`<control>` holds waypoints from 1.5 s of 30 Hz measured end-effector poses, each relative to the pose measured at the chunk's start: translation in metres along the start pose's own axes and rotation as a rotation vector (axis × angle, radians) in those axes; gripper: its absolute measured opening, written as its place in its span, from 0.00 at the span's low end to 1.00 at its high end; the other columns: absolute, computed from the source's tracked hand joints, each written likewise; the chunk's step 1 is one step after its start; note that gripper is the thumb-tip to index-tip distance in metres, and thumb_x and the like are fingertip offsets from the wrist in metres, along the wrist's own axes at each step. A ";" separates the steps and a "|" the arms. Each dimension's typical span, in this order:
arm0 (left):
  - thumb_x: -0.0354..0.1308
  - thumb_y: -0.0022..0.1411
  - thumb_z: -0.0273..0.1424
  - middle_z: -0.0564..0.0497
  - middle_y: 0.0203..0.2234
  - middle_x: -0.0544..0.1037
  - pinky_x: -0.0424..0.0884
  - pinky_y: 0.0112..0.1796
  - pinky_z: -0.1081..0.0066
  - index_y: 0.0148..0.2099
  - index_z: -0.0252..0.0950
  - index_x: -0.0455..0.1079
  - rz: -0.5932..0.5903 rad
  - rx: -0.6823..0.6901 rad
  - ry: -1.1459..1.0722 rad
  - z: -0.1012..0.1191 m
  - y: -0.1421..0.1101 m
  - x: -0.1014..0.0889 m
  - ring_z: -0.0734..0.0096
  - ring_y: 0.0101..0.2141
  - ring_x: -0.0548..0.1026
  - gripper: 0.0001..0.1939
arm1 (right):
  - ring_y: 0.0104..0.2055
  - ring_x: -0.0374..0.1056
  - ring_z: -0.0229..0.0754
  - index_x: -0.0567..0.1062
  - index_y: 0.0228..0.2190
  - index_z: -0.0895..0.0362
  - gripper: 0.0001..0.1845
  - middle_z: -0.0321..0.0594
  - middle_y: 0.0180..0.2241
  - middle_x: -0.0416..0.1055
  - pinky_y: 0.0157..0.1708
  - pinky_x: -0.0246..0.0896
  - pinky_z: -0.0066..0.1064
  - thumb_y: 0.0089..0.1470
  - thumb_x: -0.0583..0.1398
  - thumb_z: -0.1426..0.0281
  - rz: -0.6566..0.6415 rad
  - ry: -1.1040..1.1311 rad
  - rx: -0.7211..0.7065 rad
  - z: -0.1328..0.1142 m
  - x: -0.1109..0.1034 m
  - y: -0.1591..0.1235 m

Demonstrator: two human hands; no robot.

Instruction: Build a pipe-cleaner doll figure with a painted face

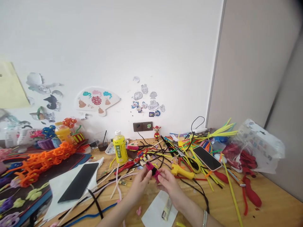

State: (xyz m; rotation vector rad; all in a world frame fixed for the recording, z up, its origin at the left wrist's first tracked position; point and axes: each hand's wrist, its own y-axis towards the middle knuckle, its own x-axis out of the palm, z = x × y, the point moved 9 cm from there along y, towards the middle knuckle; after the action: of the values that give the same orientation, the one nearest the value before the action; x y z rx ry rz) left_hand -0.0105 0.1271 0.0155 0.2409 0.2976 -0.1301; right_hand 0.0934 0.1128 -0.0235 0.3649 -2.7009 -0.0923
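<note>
A small pipe-cleaner doll [154, 170] with a magenta and black body is held between my two hands over the front of the table. Its pale head, with red, blue and yellow on top, points away from me. My left hand [141, 182] is closed on the doll's left side, thumb on top. On the other side, my right hand [170, 186] pinches the lower magenta part. Just beyond my right hand lies a yellow glue gun [182, 172]. Below the hands, a lighter [167, 208] rests on a white sheet of paper [153, 210].
A yellow drink bottle [120, 147] stands behind my left hand. Loose pipe cleaners [220, 134] crowd the back right, near a phone [207, 158]. At left, a dark tablet [79, 182] lies on paper, beside orange pipe-cleaner work [44, 164]. A small red figure [156, 133] stands by the wall.
</note>
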 end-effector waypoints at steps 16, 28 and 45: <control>0.55 0.51 0.39 0.52 0.28 0.74 0.63 0.37 0.70 0.32 0.35 0.71 -0.370 -0.052 -0.014 -0.009 -0.021 0.036 0.66 0.32 0.69 0.13 | 0.35 0.68 0.44 0.72 0.34 0.56 0.15 0.40 0.34 0.72 0.32 0.62 0.32 0.46 0.58 0.60 0.038 -0.235 -0.077 -0.023 -0.021 0.010; 0.53 0.51 0.46 0.50 0.21 0.74 0.67 0.33 0.66 0.30 0.33 0.65 -0.323 -0.159 -0.328 -0.019 -0.015 0.047 0.68 0.25 0.73 0.19 | 0.40 0.67 0.48 0.74 0.34 0.56 0.15 0.43 0.36 0.72 0.40 0.60 0.37 0.43 0.62 0.62 0.001 -0.065 -0.096 -0.029 -0.008 0.002; 0.61 0.46 0.41 0.51 0.24 0.74 0.66 0.35 0.67 0.29 0.33 0.67 -0.145 -0.101 -0.410 -0.004 -0.014 0.030 0.68 0.29 0.72 0.16 | 0.32 0.65 0.42 0.70 0.30 0.57 0.13 0.40 0.29 0.69 0.34 0.60 0.33 0.46 0.57 0.60 0.240 -0.440 -0.298 -0.053 -0.029 0.000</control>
State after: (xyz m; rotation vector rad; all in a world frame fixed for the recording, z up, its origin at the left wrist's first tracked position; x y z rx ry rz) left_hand 0.0146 0.1119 -0.0009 0.0878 -0.0865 -0.3020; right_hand 0.1404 0.1202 0.0139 -0.0835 -3.0700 -0.5565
